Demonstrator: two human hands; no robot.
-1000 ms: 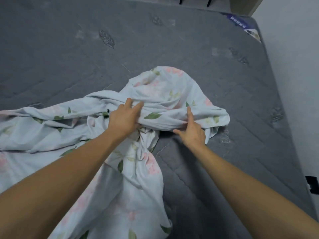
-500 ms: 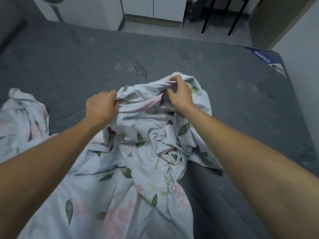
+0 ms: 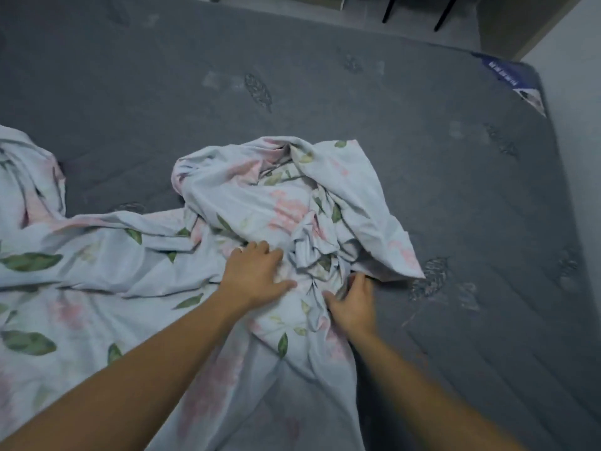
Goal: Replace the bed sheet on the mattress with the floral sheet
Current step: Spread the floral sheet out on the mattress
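Compared with half a second ago, both hands have dropped off the top of the bunched fabric and come down to its near side, and the camera has tipped lower, so the cabinet at the back is out of shot and only the two dark chair legs (image 3: 419,11) show at the top edge. The left hand (image 3: 257,278) now lies flat on the floral sheet (image 3: 286,206) with its fingers spread fairly wide, pressing rather than gripping. The right hand (image 3: 353,304) sits at the right edge of the bundle with its fingertips tucked in under a fold; can't tell if it's actually pinching the cloth or just touching it. Count-wise: one sheet, one mattress (image 3: 439,174), two hands, two bare forearms. The sheet is pale bluish-white with pink blooms and green leaves, badly crumpled, heaped in a lump around the middle of the mattress and trailing off toward the near left, with another rumpled bit humped up at the far left edge. The mattress is bare grey quilted fabric with stitched leaf motifs, and a blue label (image 3: 510,76) sits at its far right corner, next to the wall.
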